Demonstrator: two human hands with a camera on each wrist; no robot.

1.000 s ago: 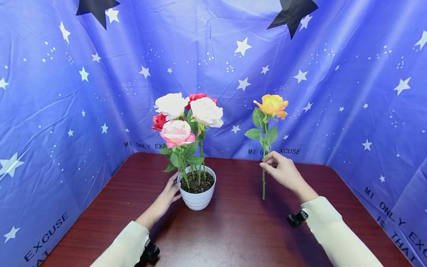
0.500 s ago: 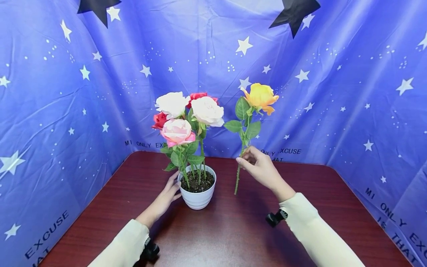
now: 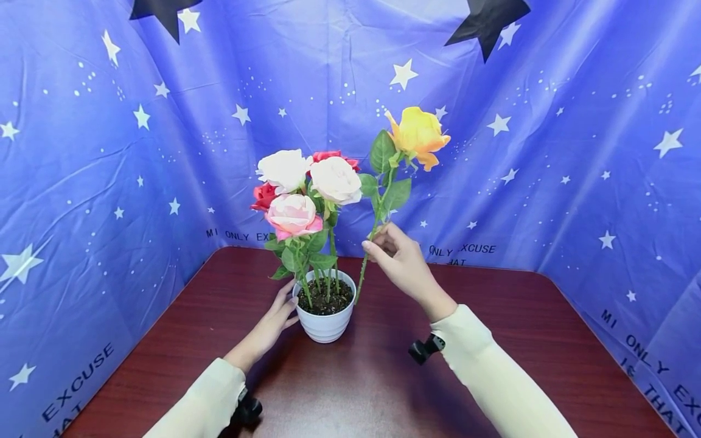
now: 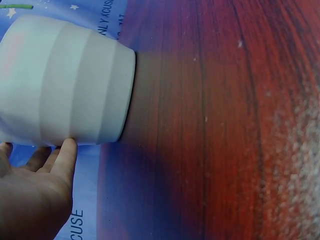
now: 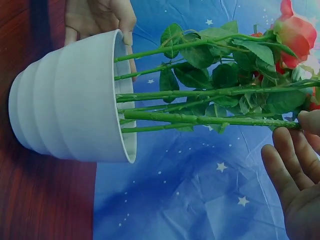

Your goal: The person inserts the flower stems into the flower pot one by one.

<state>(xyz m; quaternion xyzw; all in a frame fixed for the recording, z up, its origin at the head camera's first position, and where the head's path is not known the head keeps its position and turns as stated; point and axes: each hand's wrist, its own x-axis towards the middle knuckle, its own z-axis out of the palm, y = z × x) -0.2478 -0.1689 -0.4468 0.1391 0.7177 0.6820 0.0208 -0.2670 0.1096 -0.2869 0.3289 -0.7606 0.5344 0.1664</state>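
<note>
A yellow-orange rose [image 3: 418,135] with a green leafy stem is pinched by my right hand [image 3: 404,263] between thumb and fingers. It leans to the right, its lower stem end beside the pot's right rim in the head view. The white ribbed pot [image 3: 324,325] stands on the table, filled with dark soil [image 3: 327,303]. In it stand a pink rose [image 3: 294,214], white roses [image 3: 283,170] and red roses [image 3: 265,196]. My left hand [image 3: 265,331] rests against the pot's left side; its fingertips [image 4: 69,147] touch the wall in the left wrist view.
The dark red wooden table [image 3: 181,340] has its far edge just behind the pot. A blue curtain [image 3: 575,182] with white stars surrounds it on the back and sides. A black wrist device [image 3: 426,348] sits by the right cuff.
My right hand has carried the yellow rose leftward and upward to beside the pot, and its stem has tilted. My left hand stays at the pot.
</note>
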